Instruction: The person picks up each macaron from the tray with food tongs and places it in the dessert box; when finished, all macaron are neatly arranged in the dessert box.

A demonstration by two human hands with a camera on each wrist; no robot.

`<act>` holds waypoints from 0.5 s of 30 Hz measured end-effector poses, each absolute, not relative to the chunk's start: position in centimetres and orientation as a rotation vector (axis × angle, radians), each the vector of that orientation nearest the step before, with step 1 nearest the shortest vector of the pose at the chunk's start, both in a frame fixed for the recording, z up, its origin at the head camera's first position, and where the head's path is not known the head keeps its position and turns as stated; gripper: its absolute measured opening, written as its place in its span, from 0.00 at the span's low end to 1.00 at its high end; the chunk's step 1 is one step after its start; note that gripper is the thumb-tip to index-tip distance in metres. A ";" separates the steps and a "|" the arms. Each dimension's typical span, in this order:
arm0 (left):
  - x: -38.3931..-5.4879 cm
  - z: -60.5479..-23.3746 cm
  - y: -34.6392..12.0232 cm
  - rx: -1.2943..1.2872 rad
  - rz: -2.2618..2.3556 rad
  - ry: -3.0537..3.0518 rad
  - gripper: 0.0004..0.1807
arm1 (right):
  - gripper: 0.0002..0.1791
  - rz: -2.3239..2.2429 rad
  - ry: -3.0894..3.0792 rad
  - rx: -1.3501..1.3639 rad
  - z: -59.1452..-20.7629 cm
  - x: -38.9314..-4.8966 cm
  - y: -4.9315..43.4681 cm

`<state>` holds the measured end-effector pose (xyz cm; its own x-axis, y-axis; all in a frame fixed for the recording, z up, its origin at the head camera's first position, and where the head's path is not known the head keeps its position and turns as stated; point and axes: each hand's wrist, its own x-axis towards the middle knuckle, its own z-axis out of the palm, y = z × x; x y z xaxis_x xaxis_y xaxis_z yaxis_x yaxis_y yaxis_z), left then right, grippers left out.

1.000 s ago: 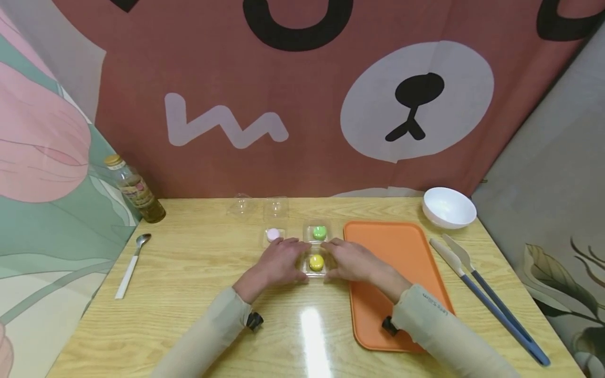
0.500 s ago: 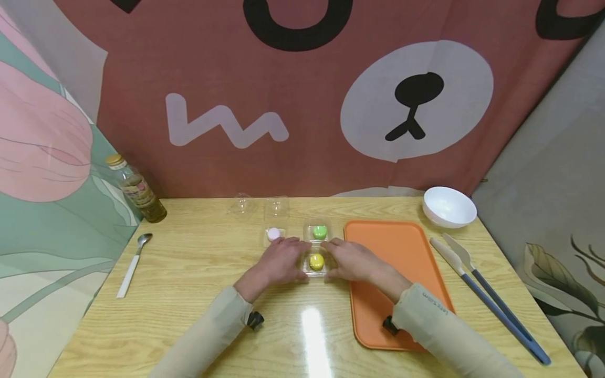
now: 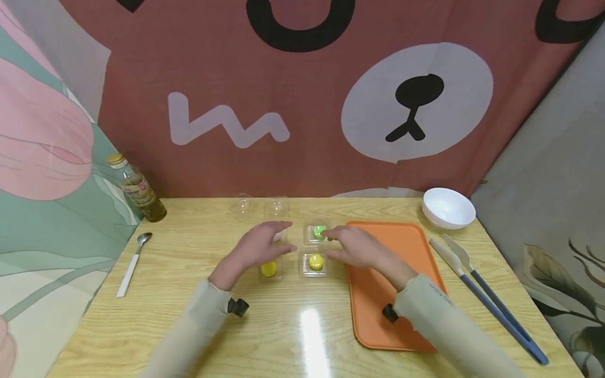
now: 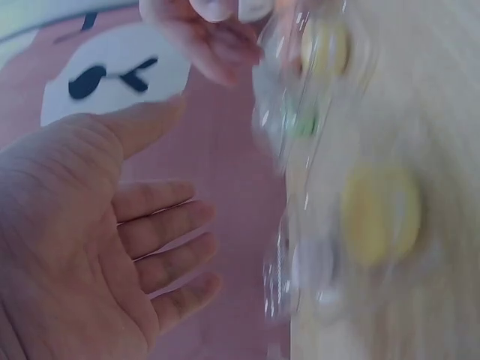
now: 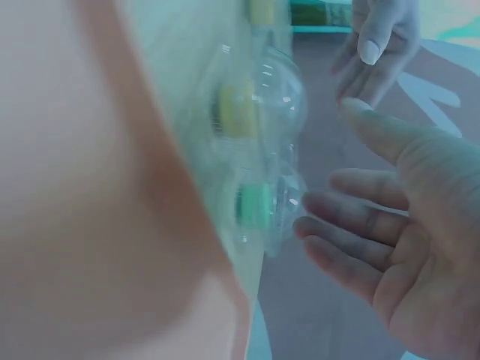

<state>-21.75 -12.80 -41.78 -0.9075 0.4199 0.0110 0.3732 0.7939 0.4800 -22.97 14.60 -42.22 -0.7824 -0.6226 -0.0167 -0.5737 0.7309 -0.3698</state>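
Observation:
Several macarons sit in small clear plastic boxes at the table's middle. A yellow macaron [image 3: 316,262] and a green macaron [image 3: 319,232] lie under clear domed lids [image 5: 279,94]. My left hand [image 3: 250,244] hovers above another yellow macaron [image 3: 268,269] on the left and hides most of a pink one behind it. Its fingers are spread and hold nothing, as the left wrist view also shows. My right hand [image 3: 359,247], fingers relaxed and bare of any object, is over the orange tray's left edge, its fingertips close to the green macaron's box.
An orange tray [image 3: 392,325] lies to the right, with two blue-handled spreaders [image 3: 501,310] and a white bowl [image 3: 449,209] beyond it. Two clear plastic lids [image 3: 277,207] stand at the back. On the left are a spoon [image 3: 131,268] and a bottle [image 3: 142,194].
Both hands have come off the sides of the front yellow macaron's box and risen. The left hand moved leftward, uncovering another yellow macaron and covering the pink one; the right moved slightly up.

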 end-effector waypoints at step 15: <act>-25.8 -43.1 -18.8 0.137 0.996 2.945 0.24 | 0.21 -1.161 2.695 -0.622 -41.5 -30.1 9.2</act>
